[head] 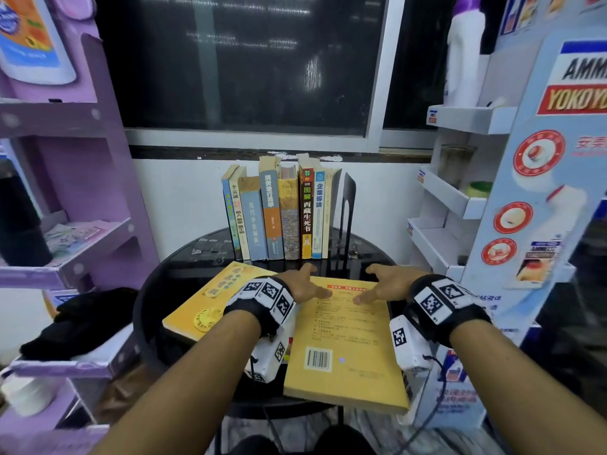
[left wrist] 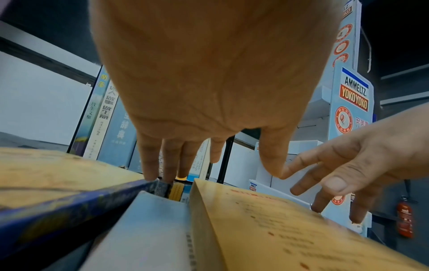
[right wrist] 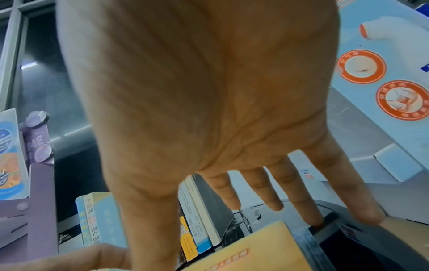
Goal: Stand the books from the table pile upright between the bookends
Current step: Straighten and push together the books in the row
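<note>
A row of several books [head: 282,215] stands upright at the back of the round black table [head: 184,257], with a black bookend [head: 348,205] at its right end. In front lies the pile: a yellow book [head: 345,343], back cover and barcode up, partly over another yellow book [head: 210,300]. My left hand [head: 317,280] and right hand [head: 368,284] reach over the top book's far edge, fingers straight, thumbs pointing inward above the cover. In the left wrist view, my left hand [left wrist: 213,155] hangs above the yellow book [left wrist: 267,220]. In the right wrist view, my right hand [right wrist: 232,183] spreads over its corner [right wrist: 255,247]. Neither holds anything.
A purple display shelf [head: 82,159] stands close on the left with a black cloth [head: 82,320] on its lower level. A white and blue display stand [head: 525,192] crowds the right side. A dark window [head: 246,60] and white wall lie behind the books.
</note>
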Tool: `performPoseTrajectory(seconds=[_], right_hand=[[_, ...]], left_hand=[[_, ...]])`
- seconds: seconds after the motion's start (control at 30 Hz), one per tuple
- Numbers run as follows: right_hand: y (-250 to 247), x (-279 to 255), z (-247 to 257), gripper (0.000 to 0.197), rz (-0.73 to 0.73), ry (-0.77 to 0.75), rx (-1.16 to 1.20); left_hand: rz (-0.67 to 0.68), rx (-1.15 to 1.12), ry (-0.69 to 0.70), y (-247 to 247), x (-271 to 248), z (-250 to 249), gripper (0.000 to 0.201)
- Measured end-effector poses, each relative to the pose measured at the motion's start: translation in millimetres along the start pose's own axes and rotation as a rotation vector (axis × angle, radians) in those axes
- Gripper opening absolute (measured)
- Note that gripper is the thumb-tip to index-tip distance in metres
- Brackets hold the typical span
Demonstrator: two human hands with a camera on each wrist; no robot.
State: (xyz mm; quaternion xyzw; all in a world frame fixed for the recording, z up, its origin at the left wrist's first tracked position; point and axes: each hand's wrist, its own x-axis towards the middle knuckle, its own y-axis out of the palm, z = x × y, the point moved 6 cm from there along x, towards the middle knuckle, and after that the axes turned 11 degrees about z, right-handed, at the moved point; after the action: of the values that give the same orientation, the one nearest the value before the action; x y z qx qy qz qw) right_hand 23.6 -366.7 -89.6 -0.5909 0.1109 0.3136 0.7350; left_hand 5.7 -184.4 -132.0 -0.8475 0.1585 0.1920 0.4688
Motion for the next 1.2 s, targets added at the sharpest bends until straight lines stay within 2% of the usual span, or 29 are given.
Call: performPoseTrajectory(seconds=[0.17,0.27,0.37,0.4,0.67,0.8,0.87,1.07,1.2], right_hand=[[11.3,-2.5,-7.7,0.078,0.029,0.040,0.060],[16.7,-9.2,-4.1,0.058,0.064,0.024,0.071],[21.9,-11.3,-4.8,0.024,0.084,0.003,0.079],[23.6,-10.4,-4.6,0.019,0.082,-0.004,0.088],[27.8,-0.2,-5.1,0.041,0.007,0.031,0.089],[26.2,1.2,-3.3,0.035,-0.029,0.038,0.114],[25.7,2.0,-2.6,0.034,-0.045,0.038,0.143],[24.9,5.5,-3.1,0.048,-0.127,0.053,0.239],[24.0,6.5,-4.1,0.045,-0.156,0.040,0.269]], left_hand=[[0.023,0.019,-0.120,10.7,2.2,6.3,0.088],[0.003,0.044,-0.149,12.8,2.5,6.0,0.088],[-0.006,0.048,-0.143,16.6,3.4,6.5,0.084],[-0.004,0.048,-0.134,18.3,3.2,6.5,0.083],[0.024,-0.006,-0.121,23.9,2.3,1.9,0.088],[0.037,-0.042,-0.113,21.4,2.5,2.2,0.092],[0.005,-0.035,-0.101,18.3,1.2,1.3,0.092],[-0.092,-0.059,-0.036,8.4,-5.4,-4.6,0.094],[-0.115,-0.085,-0.001,3.3,-11.0,-8.8,0.094]])
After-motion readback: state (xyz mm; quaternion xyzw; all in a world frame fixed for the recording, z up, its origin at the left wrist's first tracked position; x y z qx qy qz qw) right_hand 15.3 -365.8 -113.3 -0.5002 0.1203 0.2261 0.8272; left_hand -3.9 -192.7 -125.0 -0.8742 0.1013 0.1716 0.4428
